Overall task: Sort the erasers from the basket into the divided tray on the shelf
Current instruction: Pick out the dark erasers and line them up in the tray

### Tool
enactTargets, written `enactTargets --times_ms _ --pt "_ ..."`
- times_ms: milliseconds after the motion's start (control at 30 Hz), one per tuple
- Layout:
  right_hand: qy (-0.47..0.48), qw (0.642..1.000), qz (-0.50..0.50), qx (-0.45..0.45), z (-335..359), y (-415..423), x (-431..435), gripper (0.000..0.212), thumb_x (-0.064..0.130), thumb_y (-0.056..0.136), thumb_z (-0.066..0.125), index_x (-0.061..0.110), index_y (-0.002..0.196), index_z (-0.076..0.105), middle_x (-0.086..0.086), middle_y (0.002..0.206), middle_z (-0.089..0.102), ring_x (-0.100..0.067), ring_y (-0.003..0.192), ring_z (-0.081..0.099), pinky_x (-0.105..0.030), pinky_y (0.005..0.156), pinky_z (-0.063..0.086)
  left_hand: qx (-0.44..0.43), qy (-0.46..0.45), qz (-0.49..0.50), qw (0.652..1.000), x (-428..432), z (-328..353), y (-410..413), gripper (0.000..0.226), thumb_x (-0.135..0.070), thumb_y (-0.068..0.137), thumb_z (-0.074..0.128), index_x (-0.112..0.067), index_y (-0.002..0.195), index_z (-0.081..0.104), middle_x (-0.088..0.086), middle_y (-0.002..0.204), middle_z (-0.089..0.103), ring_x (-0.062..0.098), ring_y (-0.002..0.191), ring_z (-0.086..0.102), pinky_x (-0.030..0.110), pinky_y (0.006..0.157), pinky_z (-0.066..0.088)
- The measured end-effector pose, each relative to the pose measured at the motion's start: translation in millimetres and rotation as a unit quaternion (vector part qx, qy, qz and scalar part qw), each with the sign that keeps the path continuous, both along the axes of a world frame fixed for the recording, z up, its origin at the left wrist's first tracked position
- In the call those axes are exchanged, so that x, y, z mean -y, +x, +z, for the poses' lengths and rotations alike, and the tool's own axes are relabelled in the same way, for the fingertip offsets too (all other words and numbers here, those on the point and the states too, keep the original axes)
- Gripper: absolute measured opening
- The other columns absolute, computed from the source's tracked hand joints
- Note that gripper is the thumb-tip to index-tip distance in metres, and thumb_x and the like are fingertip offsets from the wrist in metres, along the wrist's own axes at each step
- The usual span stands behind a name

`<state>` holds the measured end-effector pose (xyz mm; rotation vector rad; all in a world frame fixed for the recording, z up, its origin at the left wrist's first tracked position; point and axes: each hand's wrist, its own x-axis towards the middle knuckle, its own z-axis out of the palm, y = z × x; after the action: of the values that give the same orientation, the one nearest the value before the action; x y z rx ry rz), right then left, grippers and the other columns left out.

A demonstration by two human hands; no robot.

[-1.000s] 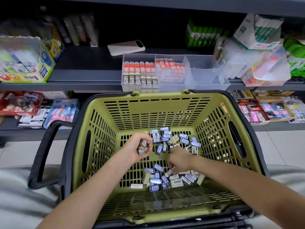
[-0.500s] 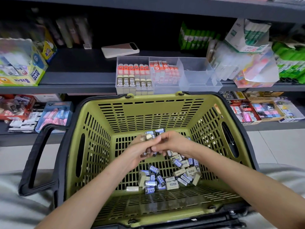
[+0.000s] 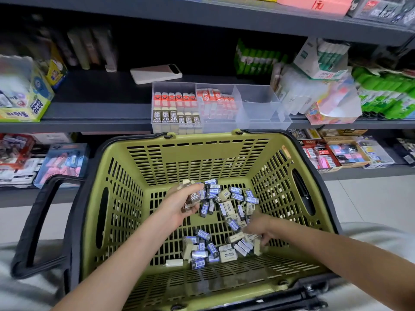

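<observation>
**A:** What is in front of the person?

**B:** An olive-green basket (image 3: pixel 202 158) with a black rim sits just in front of a dark shelf (image 3: pixel 101 108). Loose erasers (image 3: pixel 226 207) in blue-and-white and cream sleeves lie scattered over the basket's floor, from its middle toward the near edge.

**A:** And the hands?

**B:** Both reach into the basket. The left hand (image 3: pixel 179 209) is raised at the far left of the pile, its fingers curled tight round a bunch of brown-sleeved erasers (image 3: pixel 193 198) marked 2B. The right hand (image 3: pixel 258 225) is low among the erasers on the right side of the pile. It is blurred, so I cannot tell whether its fingers are apart or closed on anything.

**A:** Where is the tray?

**B:** The clear divided tray (image 3: pixel 258 102) stands at the shelf's front edge, just behind the basket's far rim. Its left compartment holds rows of red-topped and brown 2B erasers, and the middle one holds red-and-white ones. A flat white case (image 3: pixel 156 74) lies on the shelf behind the tray's left corner.
</observation>
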<state>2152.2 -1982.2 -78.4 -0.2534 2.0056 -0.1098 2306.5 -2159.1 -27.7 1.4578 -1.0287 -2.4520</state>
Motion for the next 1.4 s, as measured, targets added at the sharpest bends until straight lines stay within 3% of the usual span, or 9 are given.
enactTargets --times_ms 133,267,367,500,633,833,1000,1267,1400 --pt "-0.093 0.994 -0.014 0.058 -3 24 10 0.055 0.006 0.086 0.061 0.017 0.134 0.037 -0.008 0.111 0.054 -0.011 0.074 0.056 -0.019 0.059 0.051 -0.019 0.018 0.018 1.0 7 5 1 0.034 -0.012 0.07 0.079 -0.008 0.096 0.058 0.008 0.079 0.059 0.015 0.061 0.054 0.022 0.048 0.05" --pt "-0.148 0.977 0.045 0.149 -7 56 40 0.061 -0.005 0.085 0.054 0.016 0.14 0.038 -0.007 0.127 0.05 -0.016 0.101 0.057 -0.029 0.09 0.052 -0.042 0.028 0.047 0.998 16 12 3 0.03 -0.011 0.071 0.077 -0.009 0.094 0.056 0.006 0.073 0.059 0.014 0.058 0.054 0.021 0.046 0.05" --pt "-0.188 0.957 0.005 0.22 -9 55 55 0.06 -0.007 0.087 0.052 0.014 0.141 0.038 -0.006 0.135 0.047 -0.017 0.103 0.06 -0.023 0.083 0.054 -0.065 0.051 0.078 0.994 24 15 5 0.019 -0.009 0.077 0.072 -0.008 0.089 0.057 0.005 0.062 0.064 0.015 0.056 0.06 0.025 0.051 0.055" --pt "-0.212 0.973 0.027 -0.088 -5 13 59 0.021 0.003 0.09 0.054 0.007 0.107 0.064 -0.004 0.112 0.063 -0.015 0.075 0.066 -0.019 0.06 0.055 -0.086 0.064 0.086 0.991 31 20 9 0.019 0.003 0.075 0.065 -0.005 0.09 0.055 0.008 0.06 0.068 0.018 0.056 0.065 0.028 0.053 0.056" --pt "-0.117 0.931 0.076 -0.338 -13 -41 40 0.018 0.007 0.09 0.056 0.007 0.106 0.063 -0.007 0.102 0.066 -0.018 0.083 0.064 -0.025 0.071 0.055 -0.074 0.07 0.072 0.992 30 23 9 0.044 0.005 0.056 0.07 -0.002 0.098 0.057 0.012 0.082 0.062 0.018 0.061 0.06 0.025 0.049 0.053" --pt "-0.056 0.934 0.197 -0.292 -36 -41 39 0.047 0.014 0.083 0.069 0.005 0.123 0.046 -0.008 0.099 0.062 -0.022 0.087 0.064 -0.032 0.074 0.058 -0.086 0.057 0.02 0.994 28 20 6 0.036 -0.013 0.061 0.077 -0.007 0.087 0.052 0.002 0.06 0.056 0.01 0.046 0.046 0.018 0.04 0.043" --pt "-0.095 0.962 0.168 -0.193 -36 -46 35 0.067 0.022 0.083 0.069 0.007 0.139 0.034 0.003 0.07 0.049 -0.007 0.053 0.05 -0.017 0.04 0.037 -0.073 0.046 0.012 0.996 26 18 5 0.034 -0.013 0.06 0.078 -0.007 0.084 0.054 0.001 0.057 0.057 0.011 0.05 0.046 0.019 0.041 0.045" --pt "-0.223 0.884 0.259 -0.319 -33 -31 56 0.055 0.048 0.081 0.065 0.021 0.127 0.052 0.002 0.122 0.059 -0.02 0.117 0.051 -0.035 0.098 0.044 -0.072 0.051 0.019 0.996 25 17 4 0.036 -0.013 0.06 0.078 -0.007 0.087 0.055 0.002 0.058 0.058 0.012 0.052 0.047 0.02 0.042 0.045" --pt "-0.201 0.89 0.301 -0.279 -37 -22 75 0.041 0.037 0.082 0.068 0.017 0.116 0.057 -0.004 0.117 0.058 -0.023 0.113 0.049 -0.032 0.095 0.04 -0.071 0.047 0.021 0.996 25 19 5 0.036 -0.013 0.061 0.078 -0.007 0.088 0.055 0.002 0.06 0.058 0.012 0.053 0.048 0.02 0.043 0.046"
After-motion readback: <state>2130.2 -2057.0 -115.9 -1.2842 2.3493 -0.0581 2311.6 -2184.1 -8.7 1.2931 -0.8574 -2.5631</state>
